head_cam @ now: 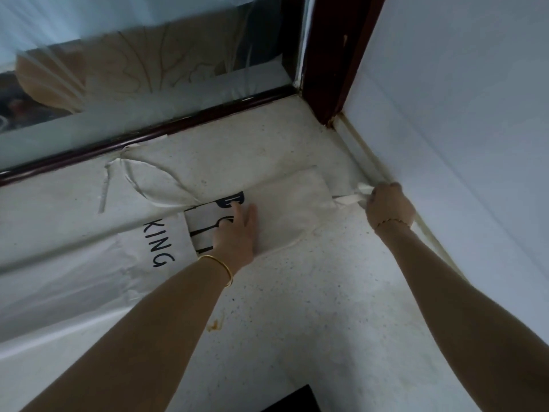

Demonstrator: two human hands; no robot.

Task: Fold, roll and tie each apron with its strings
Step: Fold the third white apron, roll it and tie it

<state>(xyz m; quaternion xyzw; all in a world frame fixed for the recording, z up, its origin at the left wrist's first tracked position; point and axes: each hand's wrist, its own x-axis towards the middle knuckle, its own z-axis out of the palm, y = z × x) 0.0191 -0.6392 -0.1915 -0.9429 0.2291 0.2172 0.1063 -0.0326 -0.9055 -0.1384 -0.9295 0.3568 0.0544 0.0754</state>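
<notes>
The folded apron [291,203] lies on the tabletop [297,307], long axis running left to right. The left hand [237,233] presses on it, fingers straight and flat. The right hand [389,206], just beyond the apron's right end, holds a string [350,199], fingers curled round it. The string leaves that end roughly in line with the long axis, so the right hand is nearer for wrapping.

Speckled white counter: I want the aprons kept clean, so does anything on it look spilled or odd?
Yes. A small orange-brown smear marks the speckled white counter beside the left forearm, apart from the folded cream apron. It looks like a dried spill.
</notes>
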